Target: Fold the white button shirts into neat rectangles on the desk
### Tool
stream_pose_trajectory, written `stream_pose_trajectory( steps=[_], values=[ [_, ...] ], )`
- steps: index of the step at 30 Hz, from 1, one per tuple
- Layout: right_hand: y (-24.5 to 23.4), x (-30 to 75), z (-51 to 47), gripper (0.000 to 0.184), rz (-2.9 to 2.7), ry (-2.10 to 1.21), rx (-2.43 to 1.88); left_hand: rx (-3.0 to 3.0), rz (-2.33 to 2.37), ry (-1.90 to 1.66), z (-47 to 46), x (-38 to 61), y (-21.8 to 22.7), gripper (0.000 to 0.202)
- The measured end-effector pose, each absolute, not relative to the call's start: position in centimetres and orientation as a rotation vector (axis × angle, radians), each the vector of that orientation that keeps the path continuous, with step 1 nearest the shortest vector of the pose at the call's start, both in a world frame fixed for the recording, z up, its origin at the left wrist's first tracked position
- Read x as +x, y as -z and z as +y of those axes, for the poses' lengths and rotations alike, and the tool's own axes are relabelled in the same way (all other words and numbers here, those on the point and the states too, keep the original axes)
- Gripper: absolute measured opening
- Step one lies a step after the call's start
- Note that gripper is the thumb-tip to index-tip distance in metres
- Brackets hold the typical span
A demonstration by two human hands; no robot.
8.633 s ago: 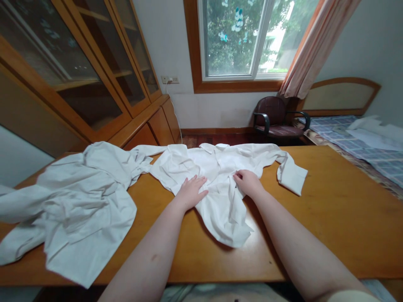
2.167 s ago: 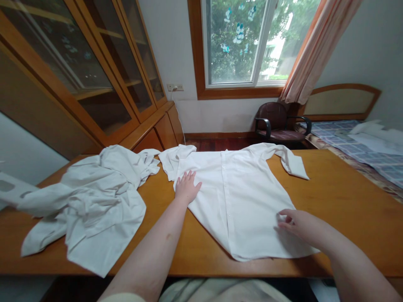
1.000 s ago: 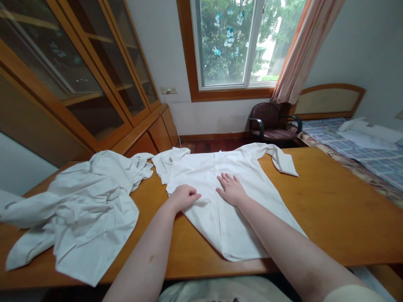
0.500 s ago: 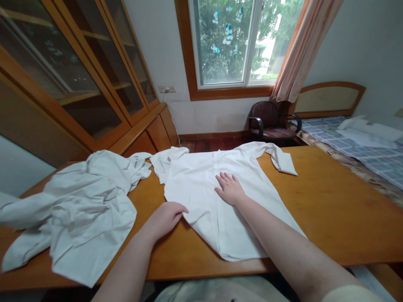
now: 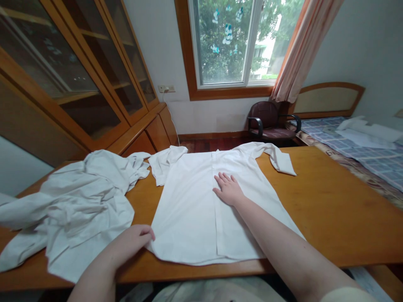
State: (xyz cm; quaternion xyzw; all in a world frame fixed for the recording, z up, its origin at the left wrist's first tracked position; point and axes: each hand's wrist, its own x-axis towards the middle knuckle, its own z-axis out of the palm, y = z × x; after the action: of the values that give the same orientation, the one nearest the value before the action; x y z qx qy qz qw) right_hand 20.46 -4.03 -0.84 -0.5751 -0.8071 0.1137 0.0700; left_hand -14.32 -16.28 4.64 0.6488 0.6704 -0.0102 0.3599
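Note:
A white long-sleeved shirt (image 5: 189, 201) lies spread on the wooden table, its button strip running down the middle and its hem near the front edge. My left hand (image 5: 137, 241) pinches the shirt's lower left corner between thumb and fingers. Flat on the shirt's chest, beside the button strip, rests my right hand (image 5: 229, 189) with fingers spread. The right sleeve bends outward on the table; the left one is bunched near the far edge. Part of the hem on the right is hidden under my right forearm.
A crumpled heap of white clothing (image 5: 91, 205) covers the table's left side. The wooden table (image 5: 333, 209) extends to the right. Beyond it stand a brown armchair (image 5: 267, 119), a bed (image 5: 355, 134) and a glass-fronted cabinet (image 5: 103, 79).
My left hand has moved left and toward me, drawing the shirt's lower corner out. The folded-in left side now lies flatter. My right hand has stayed nearly in place.

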Motion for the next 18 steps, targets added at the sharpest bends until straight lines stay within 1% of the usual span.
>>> stream_pose_trajectory(
  steps=[1, 5, 10, 14, 16, 18],
  values=[
    [0.9, 20.5, -4.0, 0.067, -2.429, -0.342, -1.728, 1.622, 1.781, 0.069, -16.3, -14.3, -5.0, 0.022],
    [1.0, 20.4, -4.0, 0.066, -2.417, -0.328, -1.741, 1.645, 2.013, 0.185, -15.4, -13.2, -7.2, 0.043],
    [0.9, 20.3, -4.1, 0.065, -2.412, -0.323, -1.767, 1.910, 2.000, 0.169, -12.7, -8.4, -10.8, 0.056],
    [0.9, 20.3, -4.1, 0.065, -2.412, -0.308, -1.764, 2.038, 2.124, 0.163, -9.4, -3.2, -12.4, 0.055],
    [0.8, 20.3, -4.2, 0.065, -2.413, -0.303, -1.766, 2.120, 2.074, 0.069, -7.1, -0.7, -11.6, 0.053],
    [0.9, 20.2, -4.3, 0.065, -2.414, -0.302, -1.768, 2.205, 2.004, -0.012, -4.8, 1.4, -9.4, 0.048]
  ],
)
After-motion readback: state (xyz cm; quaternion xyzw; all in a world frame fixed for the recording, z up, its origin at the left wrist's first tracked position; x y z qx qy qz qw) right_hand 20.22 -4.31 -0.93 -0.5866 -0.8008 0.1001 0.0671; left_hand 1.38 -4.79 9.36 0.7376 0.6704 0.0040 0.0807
